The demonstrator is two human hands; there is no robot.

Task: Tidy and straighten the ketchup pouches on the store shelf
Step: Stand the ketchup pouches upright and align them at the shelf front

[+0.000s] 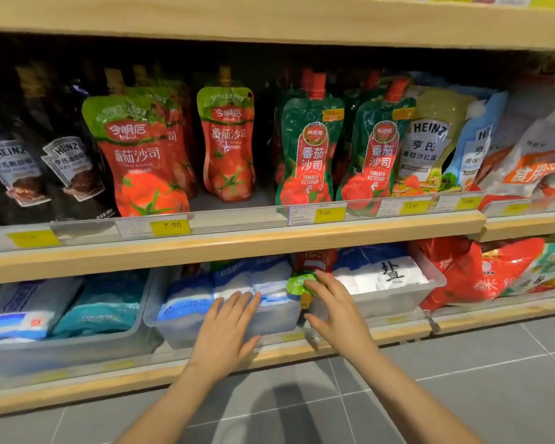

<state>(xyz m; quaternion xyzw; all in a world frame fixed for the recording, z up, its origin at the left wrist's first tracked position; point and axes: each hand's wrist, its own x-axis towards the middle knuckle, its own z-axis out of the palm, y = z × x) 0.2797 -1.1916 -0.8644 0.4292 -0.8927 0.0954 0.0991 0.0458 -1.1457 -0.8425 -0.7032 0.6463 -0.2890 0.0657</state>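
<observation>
Red ketchup pouches with light-green tops stand on the middle shelf: a tilted one at the front point(141, 158) and an upright one further back point(227, 142). Right of them stand two dark-green ketchup pouches point(311, 149) point(377, 149). One stray pouch point(311, 267) lies upside down on the lower shelf between two clear bins, its green end and yellow cap pointing out. My right hand point(330, 302) touches that green end with spread fingers. My left hand point(228, 328) rests flat and open on the front of the middle bin point(205, 328).
Black Heinz pouches point(68, 174) stand left of the ketchup, pale Heinz salad-dressing pouches point(426, 142) to the right. Clear bins of salt bags point(385, 277) fill the lower shelf, with red bags point(474, 274) at the right. Yellow price tags line the wooden shelf edges. Grey floor tiles lie below.
</observation>
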